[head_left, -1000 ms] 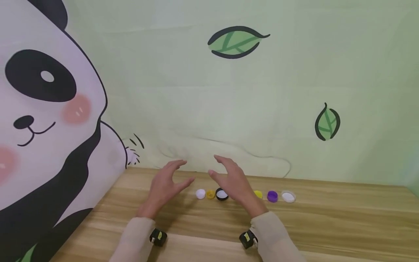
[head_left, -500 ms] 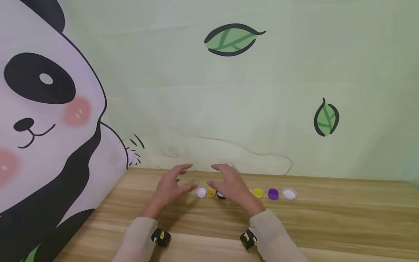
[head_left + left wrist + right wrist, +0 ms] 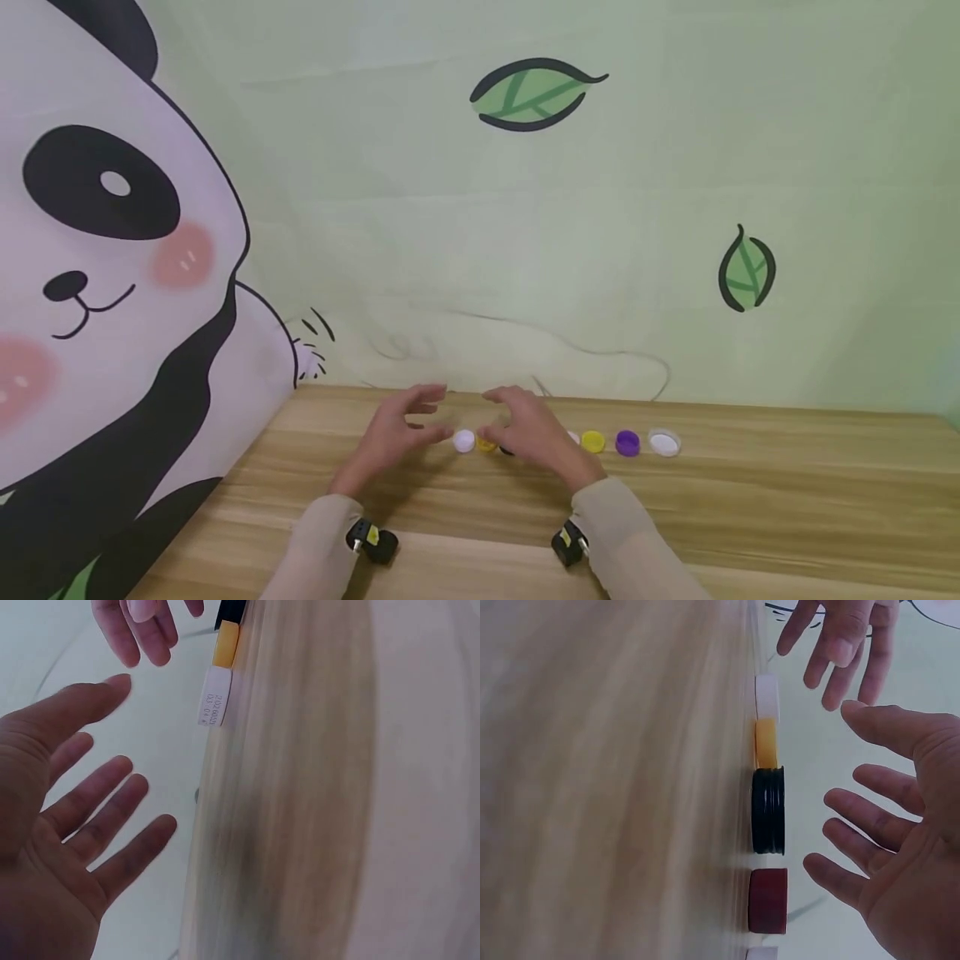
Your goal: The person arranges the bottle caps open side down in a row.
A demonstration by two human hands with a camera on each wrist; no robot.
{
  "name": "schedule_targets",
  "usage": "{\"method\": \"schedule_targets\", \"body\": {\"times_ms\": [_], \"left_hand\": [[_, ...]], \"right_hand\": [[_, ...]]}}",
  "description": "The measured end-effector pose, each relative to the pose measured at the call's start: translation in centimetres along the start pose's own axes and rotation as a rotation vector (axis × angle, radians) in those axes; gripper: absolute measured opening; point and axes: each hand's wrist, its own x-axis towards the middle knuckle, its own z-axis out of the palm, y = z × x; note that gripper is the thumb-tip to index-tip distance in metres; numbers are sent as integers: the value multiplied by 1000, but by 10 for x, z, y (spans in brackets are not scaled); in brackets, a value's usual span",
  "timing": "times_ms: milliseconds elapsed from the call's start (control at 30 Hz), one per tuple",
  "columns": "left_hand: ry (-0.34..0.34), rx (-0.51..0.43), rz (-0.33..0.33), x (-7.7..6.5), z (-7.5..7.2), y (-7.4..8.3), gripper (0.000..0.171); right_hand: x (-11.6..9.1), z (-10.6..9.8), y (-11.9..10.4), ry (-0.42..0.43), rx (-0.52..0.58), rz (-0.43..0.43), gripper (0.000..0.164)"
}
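Observation:
Both hands hover above a wooden table, fingers apart and nothing held. My left hand [image 3: 392,433] is just left of a white bottle cap [image 3: 464,441], which bears printed digits in the left wrist view. My right hand [image 3: 534,432] is over the row's middle, partly covering an orange cap [image 3: 487,445] and a black cap [image 3: 507,452]. A dark red cap [image 3: 768,901] shows beside the black one in the right wrist view, hidden by the hand in the head view. Further right lie a yellow cap [image 3: 592,442], a purple cap [image 3: 627,443] and a clear-rimmed white cap [image 3: 664,442].
The wooden table [image 3: 787,492] meets a pale green cloth backdrop [image 3: 637,208] with a printed panda [image 3: 97,292] and leaves. A paler strip [image 3: 465,567] runs along the table's near side. Each wrist wears a small black camera.
Both hands have lowered slightly, and the left has moved right towards the white cap. The gap between them has narrowed. The caps stay in their row.

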Motion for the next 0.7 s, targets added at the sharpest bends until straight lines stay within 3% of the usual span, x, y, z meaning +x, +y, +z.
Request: {"method": "schedule_targets", "body": {"times_ms": [200,433,700], "left_hand": [[-36,37,8,1,1,0,57],[-50,-30,-45,2,6,-1,51],[-78,8,-79,-1,10,-3,51]], "right_hand": [[5,3,2,-38,1,-35,53],[10,6,3,-88,-10,-66,52],[13,11,5,-139,-26,-90,48]]}}
